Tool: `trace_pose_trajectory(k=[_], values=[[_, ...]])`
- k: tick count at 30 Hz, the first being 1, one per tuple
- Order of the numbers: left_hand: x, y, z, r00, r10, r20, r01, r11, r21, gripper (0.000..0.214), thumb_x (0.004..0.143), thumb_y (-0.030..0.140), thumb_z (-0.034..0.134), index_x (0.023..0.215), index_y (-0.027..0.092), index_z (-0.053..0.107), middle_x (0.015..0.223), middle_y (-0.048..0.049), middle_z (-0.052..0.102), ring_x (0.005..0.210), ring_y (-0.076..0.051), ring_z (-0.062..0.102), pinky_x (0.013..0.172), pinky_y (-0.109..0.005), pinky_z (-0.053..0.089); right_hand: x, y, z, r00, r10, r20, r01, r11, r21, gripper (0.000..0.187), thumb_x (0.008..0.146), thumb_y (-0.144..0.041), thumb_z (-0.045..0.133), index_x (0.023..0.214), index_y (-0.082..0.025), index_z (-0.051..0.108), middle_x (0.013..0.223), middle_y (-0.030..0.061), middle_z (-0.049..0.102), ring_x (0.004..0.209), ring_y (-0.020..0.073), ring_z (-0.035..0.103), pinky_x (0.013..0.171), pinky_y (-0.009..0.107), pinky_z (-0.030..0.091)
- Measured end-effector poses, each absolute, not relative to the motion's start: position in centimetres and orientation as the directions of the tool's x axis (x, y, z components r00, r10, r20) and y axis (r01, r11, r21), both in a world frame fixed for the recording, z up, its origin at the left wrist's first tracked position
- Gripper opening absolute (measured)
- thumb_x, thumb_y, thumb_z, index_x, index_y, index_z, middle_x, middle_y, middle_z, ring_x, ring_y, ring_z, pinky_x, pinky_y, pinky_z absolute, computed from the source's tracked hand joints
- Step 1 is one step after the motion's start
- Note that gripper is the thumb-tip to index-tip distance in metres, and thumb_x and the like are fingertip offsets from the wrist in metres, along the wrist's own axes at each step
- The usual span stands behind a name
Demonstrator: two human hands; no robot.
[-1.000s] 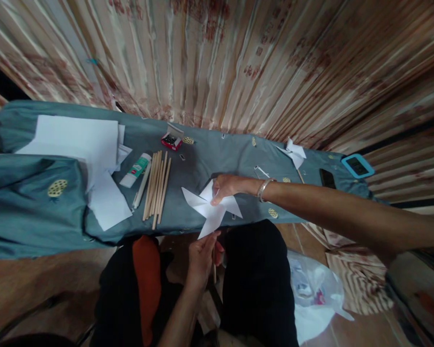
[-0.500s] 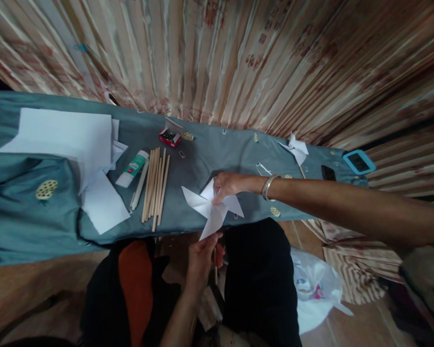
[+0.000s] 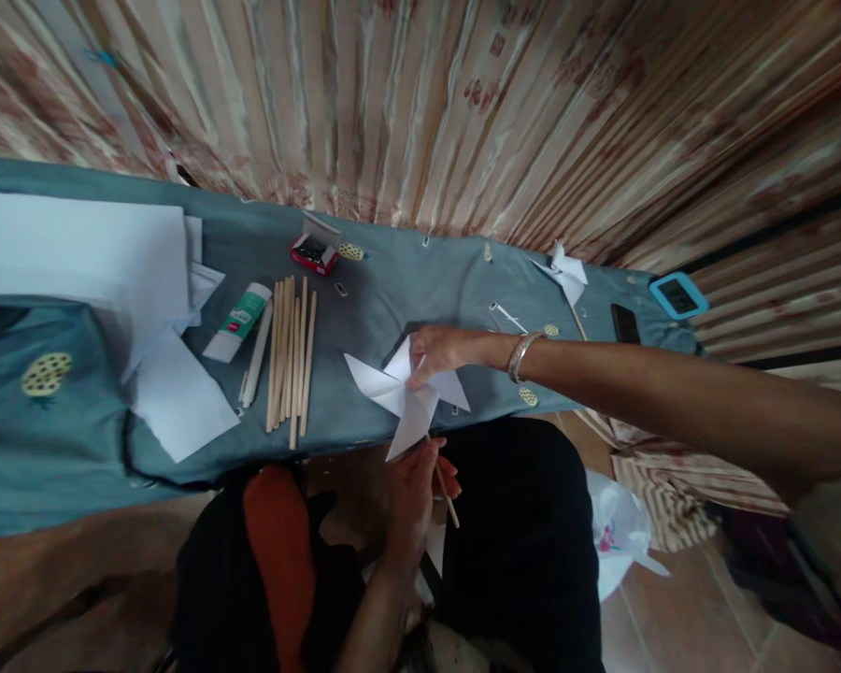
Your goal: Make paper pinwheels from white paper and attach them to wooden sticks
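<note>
Just changed: the held stick [image 3: 449,505] now slants, lower end toward the right knee; a moment ago it hung nearly straight down. Left hand [image 3: 417,486] has shifted a little right with it. Right hand [image 3: 438,350] hasn't left the middle of the paper pinwheel [image 3: 412,411].
Means for the work: looks like stick angle is being adjusted while the blades are steadied; my read. Stick's upper end goes behind the lowest blade; can't tell if it's fixed there.
Pinwheel place: at the near edge of the table [image 3: 392,290], about mid-length, lowest blade reaching past that edge.
Left fingers: thumb and forefinger pinching the stick, just off the near edge; the rest partly curled, partly hidden.
Right fingers: thumb pressed on the pinwheel's middle, pinching it; fingertips underneath not visible.
Pinwheels: 2; other pinwheel [image 3: 569,274] lies by the far edge, toward the right end.
Blades, held one: 4 visible.
Sticks: 1 in hand; bundle of sticks [image 3: 291,360] left of the hands, roughly seven, overlapping, no exact count.
Red box: 1 [image 3: 319,262], open, small dark bits inside, uncountable; near far edge.
Glue tube: 1 [image 3: 239,322].
White pen: 1 [image 3: 257,360], beside the tube.
Paper: several sheets [image 3: 140,271], left end, overlapping.
Right end: 1 dark slab [image 3: 624,323], 1 blue-framed device [image 3: 679,295].
</note>
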State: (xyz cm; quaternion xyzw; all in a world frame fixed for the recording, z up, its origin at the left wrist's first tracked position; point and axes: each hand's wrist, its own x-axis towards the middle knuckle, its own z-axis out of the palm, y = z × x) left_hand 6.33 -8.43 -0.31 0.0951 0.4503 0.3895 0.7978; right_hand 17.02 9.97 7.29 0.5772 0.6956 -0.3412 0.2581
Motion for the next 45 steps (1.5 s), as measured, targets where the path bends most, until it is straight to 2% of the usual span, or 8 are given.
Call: trace_pose_trajectory(k=[8, 14, 18, 22, 25, 29, 38, 45], values=[[5.7, -8.5, -0.2, 0.273, 0.747, -0.606, -0.545, 0.639, 0.542, 0.048, 0.062, 0.052, 0.08, 0.084, 0.011, 0.07, 0.055, 0.0016, 0.062, 0.038, -0.009, 0.053, 0.04, -0.021, 0.039, 16.7, 9.1, 8.7, -0.207, 0.646, -0.735, 0.974, 0.067, -0.215, 0.038, 0.071, -0.037, 0.076, 0.1, -0.013, 0.075, 0.094, 0.0073, 0.073, 0.081, 0.0191, 0.065, 0.068, 0.025, 0.046], [4.6, -8.5, 1.0, 0.258, 0.748, -0.612, -0.513, 0.643, 0.569, 0.05, 0.06, 0.053, 0.08, 0.086, 0.012, 0.072, 0.053, 0.0011, 0.062, 0.038, -0.009, 0.051, 0.039, -0.021, 0.036, 19.1, 8.9, 9.0, -0.326, 0.63, -0.705, 0.895, -0.033, -0.444, 0.039, 0.072, -0.048, 0.071, 0.085, -0.012, 0.073, 0.075, 0.0014, 0.067, 0.064, 0.0129, 0.055, 0.059, 0.024, 0.04], [3.9, -7.9, 2.7, 0.191, 0.747, -0.637, -0.482, 0.637, 0.602, 0.055, 0.054, 0.055, 0.083, 0.085, 0.012, 0.072, 0.051, 0.0018, 0.06, 0.036, -0.009, 0.05, 0.038, -0.02, 0.035, 21.3, 7.4, 8.9, -0.338, 0.771, -0.54, 0.696, -0.181, -0.695, 0.054, 0.074, -0.065, 0.06, 0.079, -0.013, 0.07, 0.068, -0.0006, 0.062, 0.064, 0.0124, 0.053, 0.061, 0.025, 0.04], [3.6, -7.0, 4.8, 0.184, 0.774, -0.606, -0.494, 0.606, 0.623, 0.055, 0.054, 0.057, 0.083, 0.083, 0.012, 0.072, 0.049, 0.0022, 0.059, 0.034, -0.008, 0.048, 0.038, -0.021, 0.035, 23.1, 5.2, 8.8, 0.009, 0.986, -0.164, 0.469, -0.149, -0.871, 0.06, 0.069, -0.071, 0.062, 0.084, -0.014, 0.07, 0.08, 0.0039, 0.069, 0.076, 0.0168, 0.06, 0.074, 0.029, 0.046], [3.5, -5.6, 6.5, 0.17, 0.823, -0.542, -0.506, 0.545, 0.669, 0.053, 0.056, 0.056, 0.083, 0.083, 0.012, 0.073, 0.049, 0.0016, 0.061, 0.035, -0.008, 0.049, 0.04, -0.021, 0.037, 23.5, 4.1, 8.6, 0.302, 0.953, 0.016, 0.269, -0.069, -0.961, 0.058, 0.067, -0.07, 0.066, 0.09, -0.017, 0.07, 0.09, 0.0075, 0.073, 0.087, 0.0213, 0.064, 0.083, 0.034, 0.049], [3.5, -2.0, 8.6, 0.128, 0.871, -0.475, -0.51, 0.469, 0.721, 0.048, 0.054, 0.051, 0.086, 0.082, 0.014, 0.076, 0.061, -0.0016, 0.067, 0.052, -0.01, 0.058, 0.054, -0.022, 0.047, 22.7, 4.1, 8.2, 0.464, 0.885, 0.046, 0.068, 0.016, -0.998, 0.051, 0.071, -0.068, 0.064, 0.088, -0.02, 0.069, 0.091, 0.0089, 0.074, 0.089, 0.0237, 0.068, 0.088, 0.039, 0.051], [3.7, 5.6, 6.9, 0.027, 0.944, -0.33, -0.349, 0.318, 0.882, 0.04, 0.057, 0.049, 0.084, 0.081, 0.017, 0.08, 0.086, -0.0071, 0.074, 0.087, -0.019, 0.064, 0.083, -0.028, 0.047, 18.7, 2.9, 5.9, -0.12, 0.99, -0.073, 0.093, -0.062, -0.994, 0.038, 0.078, -0.058, 0.064, 0.073, -0.022, 0.074, 0.073, 0.0026, 0.072, 0.072, 0.02, 0.065, 0.068, 0.03, 0.05], [4.4, 6.5, 5.6, 0.086, 0.926, -0.367, -0.239, 0.376, 0.895, 0.041, 0.056, 0.053, 0.084, 0.082, 0.021, 0.081, 0.069, -0.0032, 0.072, 0.08, -0.02, 0.065, 0.083, -0.028, 0.048, 17.5, 3.0, 3.7, -0.159, 0.972, -0.176, 0.056, -0.169, -0.984, 0.017, 0.072, -0.04, 0.073, 0.069, -0.024, 0.077, 0.063, -0.0014, 0.068, 0.061, 0.0167, 0.06, 0.061, 0.028, 0.043]])
